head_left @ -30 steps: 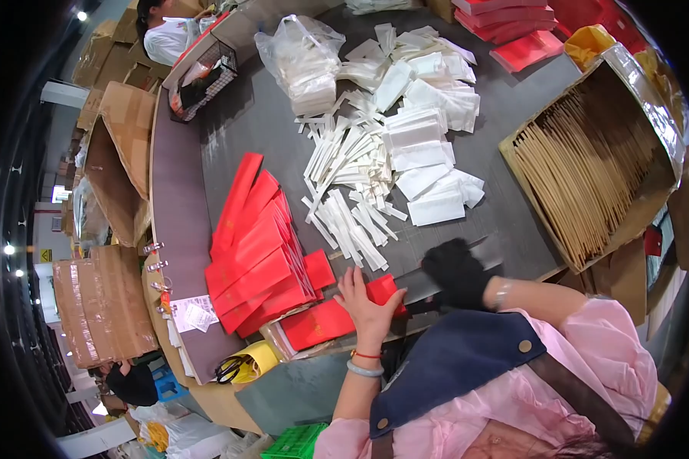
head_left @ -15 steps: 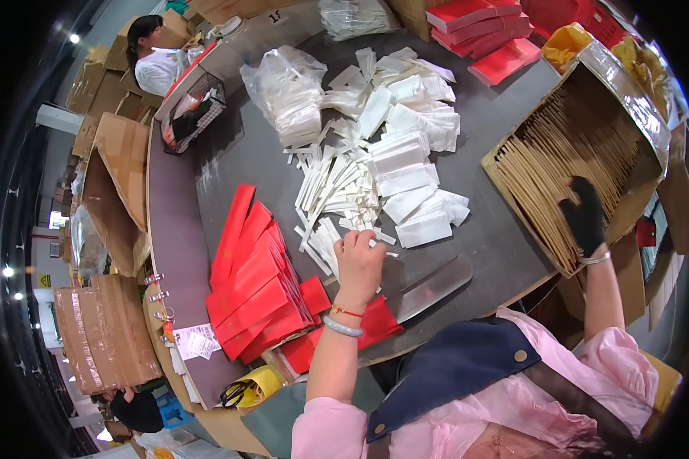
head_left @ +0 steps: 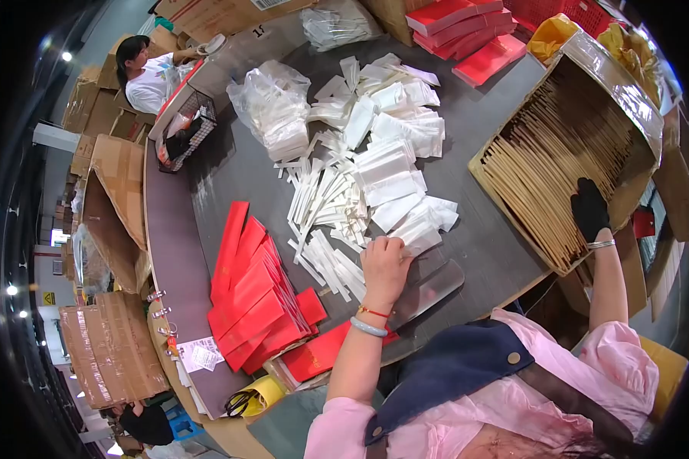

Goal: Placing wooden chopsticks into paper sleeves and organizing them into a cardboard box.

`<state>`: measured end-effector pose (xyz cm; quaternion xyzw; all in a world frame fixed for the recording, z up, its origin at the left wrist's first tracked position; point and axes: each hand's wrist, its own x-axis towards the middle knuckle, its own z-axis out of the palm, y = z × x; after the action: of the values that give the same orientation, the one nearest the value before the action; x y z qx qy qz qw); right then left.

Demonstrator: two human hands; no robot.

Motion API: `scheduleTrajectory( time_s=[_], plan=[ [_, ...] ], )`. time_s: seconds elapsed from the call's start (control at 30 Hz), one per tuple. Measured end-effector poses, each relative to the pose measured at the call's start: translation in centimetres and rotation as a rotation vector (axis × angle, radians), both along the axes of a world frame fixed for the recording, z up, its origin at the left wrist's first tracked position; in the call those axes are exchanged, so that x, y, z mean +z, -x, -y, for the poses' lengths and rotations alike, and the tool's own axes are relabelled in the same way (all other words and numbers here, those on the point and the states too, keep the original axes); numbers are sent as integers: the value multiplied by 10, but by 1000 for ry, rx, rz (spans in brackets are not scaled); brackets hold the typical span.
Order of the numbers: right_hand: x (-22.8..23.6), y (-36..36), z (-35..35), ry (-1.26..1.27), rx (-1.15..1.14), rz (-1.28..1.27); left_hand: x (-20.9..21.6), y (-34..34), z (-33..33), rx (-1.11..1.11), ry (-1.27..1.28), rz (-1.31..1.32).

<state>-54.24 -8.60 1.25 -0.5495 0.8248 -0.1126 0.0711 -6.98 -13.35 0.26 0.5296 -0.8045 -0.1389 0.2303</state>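
Observation:
My bare left hand [head_left: 385, 269] has its fingers curled together at the near edge of a spread of white paper packets [head_left: 394, 172]. Whatever may be between those fingertips is hidden. Loose narrow white strips [head_left: 333, 264] lie just left of it. Below the hand is a flat, greyish see-through strip [head_left: 434, 292] with a rounded end. A long red envelope [head_left: 314, 356] lies partly behind my left wrist. My right hand [head_left: 591, 210], in a black glove, rests with fingers extended on long, thin brown rod-like pieces [head_left: 540, 172] packed inside an open cardboard box [head_left: 522, 233].
Fanned red envelopes [head_left: 256, 298] lie at left, by a yellow holder with black-handled scissors [head_left: 241, 402]. A clear bag of white packets [head_left: 272, 103] and a wire basket [head_left: 187, 131] stand farther off. Red stacks [head_left: 467, 34] sit at the back. Another person [head_left: 147, 80] is beyond the partition.
My left hand has moved right and slightly nearer, from the strips toward the packets. My right hand has shifted slightly, its fingers now straighter on the brown pieces. The view has turned a little.

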Motion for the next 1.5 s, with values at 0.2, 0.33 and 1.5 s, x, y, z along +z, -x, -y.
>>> scheduleTrajectory(
  time_s=[0.2,0.33,1.5],
  plan=[
    [-5,9,-3,381,-256,30,1,-13,-9,9,-144,-174],
    [21,-29,-16,479,-9,236,41,-20,-22,40,-258,-345],
    [-33,-308,-21,-9,856,900,20,-26,-103,45,-143,47]
  ],
)
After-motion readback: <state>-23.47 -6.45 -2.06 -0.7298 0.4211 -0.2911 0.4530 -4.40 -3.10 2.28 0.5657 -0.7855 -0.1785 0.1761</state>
